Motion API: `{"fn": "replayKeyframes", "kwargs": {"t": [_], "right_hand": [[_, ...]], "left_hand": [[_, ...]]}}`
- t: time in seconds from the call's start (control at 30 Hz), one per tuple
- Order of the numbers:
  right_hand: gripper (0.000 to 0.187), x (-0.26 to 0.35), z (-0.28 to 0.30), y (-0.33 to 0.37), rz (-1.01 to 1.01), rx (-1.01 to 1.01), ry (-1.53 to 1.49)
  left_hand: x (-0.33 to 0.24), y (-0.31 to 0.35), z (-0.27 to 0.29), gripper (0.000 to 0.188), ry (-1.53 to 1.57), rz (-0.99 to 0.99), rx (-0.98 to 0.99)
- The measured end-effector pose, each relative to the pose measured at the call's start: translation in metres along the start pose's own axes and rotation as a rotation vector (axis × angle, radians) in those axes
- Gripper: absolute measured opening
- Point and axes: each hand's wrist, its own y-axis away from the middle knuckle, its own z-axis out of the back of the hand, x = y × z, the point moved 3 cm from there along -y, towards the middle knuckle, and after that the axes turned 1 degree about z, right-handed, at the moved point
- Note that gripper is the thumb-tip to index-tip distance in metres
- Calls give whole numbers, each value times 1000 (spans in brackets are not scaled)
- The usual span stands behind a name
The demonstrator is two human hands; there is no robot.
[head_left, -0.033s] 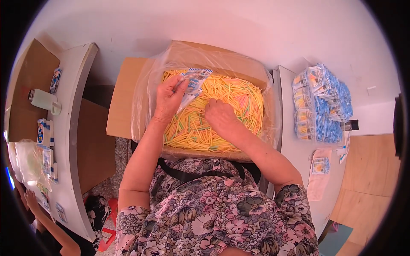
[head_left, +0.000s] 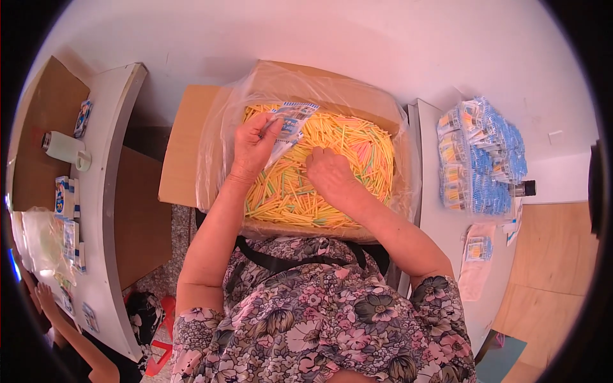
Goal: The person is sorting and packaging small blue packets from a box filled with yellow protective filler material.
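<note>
A cardboard box, lined with clear plastic, stands in front of me, filled with thin yellow, pink and green sticks. Over its left part my left hand pinches a small clear plastic packet with blue-and-white print, held tilted above the sticks. My right hand rests in the middle of the pile, its fingers curled down among the sticks. Those fingertips are hidden, so what they grip does not show.
Filled blue-and-white packets are stacked on the right table, beside a black-capped bottle. Nearer lies one packet on a pink cloth. The left table holds a pale green flask and small boxes; another person's arm reaches there.
</note>
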Motion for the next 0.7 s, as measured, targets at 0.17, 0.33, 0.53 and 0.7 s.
{"fn": "replayKeyframes", "kwargs": {"t": [0.17, 0.33, 0.53, 0.7], "right_hand": [[13, -5, 8, 8, 95, -40, 104], [18, -33, 23, 24, -84, -100, -35], [21, -86, -3, 29, -695, 74, -1631], [17, -117, -43, 18, -896, 80, -1957]], "left_hand": [[3, -1, -3, 8, -67, -105, -8], [8, -1, 0, 6, -67, -96, -10], [10, 1, 7, 13, -87, -21, 38], [2, 0, 0, 12, -54, -39, 55]]}}
